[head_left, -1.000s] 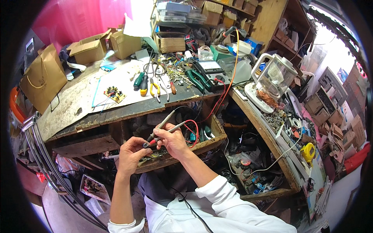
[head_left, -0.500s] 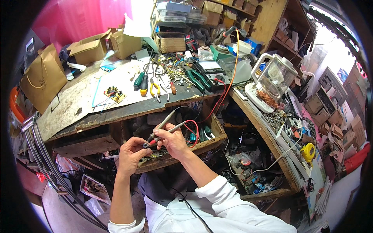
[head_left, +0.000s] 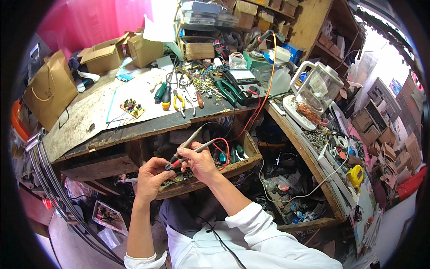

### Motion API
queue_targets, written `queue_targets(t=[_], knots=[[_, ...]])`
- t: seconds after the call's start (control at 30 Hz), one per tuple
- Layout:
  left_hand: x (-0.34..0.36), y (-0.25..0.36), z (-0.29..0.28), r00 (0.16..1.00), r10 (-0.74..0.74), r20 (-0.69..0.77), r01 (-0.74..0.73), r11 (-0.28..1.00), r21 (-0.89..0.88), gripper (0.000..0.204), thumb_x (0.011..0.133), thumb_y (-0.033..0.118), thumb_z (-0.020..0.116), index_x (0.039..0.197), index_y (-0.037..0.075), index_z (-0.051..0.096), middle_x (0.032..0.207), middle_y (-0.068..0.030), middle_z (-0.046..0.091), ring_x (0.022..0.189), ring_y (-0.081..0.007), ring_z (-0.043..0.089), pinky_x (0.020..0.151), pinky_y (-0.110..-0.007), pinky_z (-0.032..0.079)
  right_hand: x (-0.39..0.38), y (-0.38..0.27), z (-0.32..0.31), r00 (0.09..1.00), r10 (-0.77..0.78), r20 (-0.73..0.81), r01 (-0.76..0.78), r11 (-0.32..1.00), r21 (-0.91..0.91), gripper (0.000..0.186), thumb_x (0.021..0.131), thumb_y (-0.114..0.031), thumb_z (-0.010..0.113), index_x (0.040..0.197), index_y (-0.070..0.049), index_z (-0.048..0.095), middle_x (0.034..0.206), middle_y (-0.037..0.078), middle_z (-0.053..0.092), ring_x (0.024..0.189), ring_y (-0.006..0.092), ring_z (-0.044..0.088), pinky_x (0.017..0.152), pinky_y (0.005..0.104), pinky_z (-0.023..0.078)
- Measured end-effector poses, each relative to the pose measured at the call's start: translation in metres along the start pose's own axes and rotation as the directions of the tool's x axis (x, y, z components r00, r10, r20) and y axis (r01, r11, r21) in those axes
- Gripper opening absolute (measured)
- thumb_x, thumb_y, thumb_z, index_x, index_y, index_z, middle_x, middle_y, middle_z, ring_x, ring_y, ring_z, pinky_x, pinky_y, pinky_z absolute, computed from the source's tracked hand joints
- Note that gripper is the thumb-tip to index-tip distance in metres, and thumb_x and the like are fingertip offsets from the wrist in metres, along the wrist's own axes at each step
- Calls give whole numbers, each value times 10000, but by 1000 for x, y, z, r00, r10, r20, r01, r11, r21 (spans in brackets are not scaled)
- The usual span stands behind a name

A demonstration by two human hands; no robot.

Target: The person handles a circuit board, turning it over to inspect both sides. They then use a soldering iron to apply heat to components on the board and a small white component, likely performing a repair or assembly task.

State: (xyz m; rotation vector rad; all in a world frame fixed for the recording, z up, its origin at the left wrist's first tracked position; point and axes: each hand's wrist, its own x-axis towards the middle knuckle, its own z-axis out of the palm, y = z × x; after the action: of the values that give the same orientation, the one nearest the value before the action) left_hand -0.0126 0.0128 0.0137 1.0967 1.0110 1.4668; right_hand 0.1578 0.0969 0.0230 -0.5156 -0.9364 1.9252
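Note:
Above the open drawer [head_left: 245,165], my right hand [head_left: 202,165] grips two multimeter probes side by side, like chopsticks. One grey probe [head_left: 194,136] has a black lead; the other grey probe [head_left: 204,145] has a red collar near its tip and a red lead. Between the fingertips of my left hand [head_left: 150,178] is a small dark round part [head_left: 169,167], too small to name. Both probe tips meet or nearly meet this part; fingers hide the exact contact. The leads run toward the multimeter [head_left: 244,80] on the bench.
On the bench lie a small circuit board [head_left: 132,108], screwdrivers [head_left: 166,97], yellow-handled pliers [head_left: 178,101] and large green-handled cutters [head_left: 227,91]. A glass kettle [head_left: 318,87] stands at the right. Bent metal tubes [head_left: 49,179] rise at the left. A yellow tape measure [head_left: 355,175] sits far right.

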Motion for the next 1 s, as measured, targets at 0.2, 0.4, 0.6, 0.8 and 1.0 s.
queue_targets(t=[0.2,0.4,0.6,0.8,1.0], knots=[[0,-1,0,1000,-3,6,3,1000,-22,226,801,-83,712,995,-11,621,890,-62,679,796,-135,691,739,-275,590,0,0,0,1000,-4,1,4,1000,10,104,889,-105,702,923,-20,653,798,68,668,566,115,623,481,252,540],[1,1,1,1000,-12,13,12,1000,-13,220,808,-71,713,998,-10,620,886,-67,680,787,-141,691,732,-292,599,-1,-1,0,1000,-9,-8,9,1000,22,106,884,-107,707,921,-22,655,802,67,671,568,115,623,481,251,541],[0,3,0,1000,-7,3,7,1000,-4,214,809,-59,716,996,-12,624,876,-64,678,787,-140,687,736,-283,591,2,2,0,1000,-19,7,18,1000,15,91,888,-96,697,919,-24,652,804,69,674,589,121,631,486,255,537],[2,3,1,999,-51,19,51,999,-3,219,809,-35,722,1002,-5,623,879,-55,672,787,-128,670,715,-266,565,0,-1,0,999,-16,-33,16,1000,-3,80,892,-82,681,930,-21,644,788,68,673,575,127,640,491,247,534],[1,1,-2,998,-49,38,51,998,-41,229,819,-52,716,1019,-4,616,915,-52,668,818,-136,680,719,-271,577,-1,0,0,999,-33,-7,33,999,4,94,887,-75,684,944,-12,644,787,68,672,555,115,636,487,240,542]])
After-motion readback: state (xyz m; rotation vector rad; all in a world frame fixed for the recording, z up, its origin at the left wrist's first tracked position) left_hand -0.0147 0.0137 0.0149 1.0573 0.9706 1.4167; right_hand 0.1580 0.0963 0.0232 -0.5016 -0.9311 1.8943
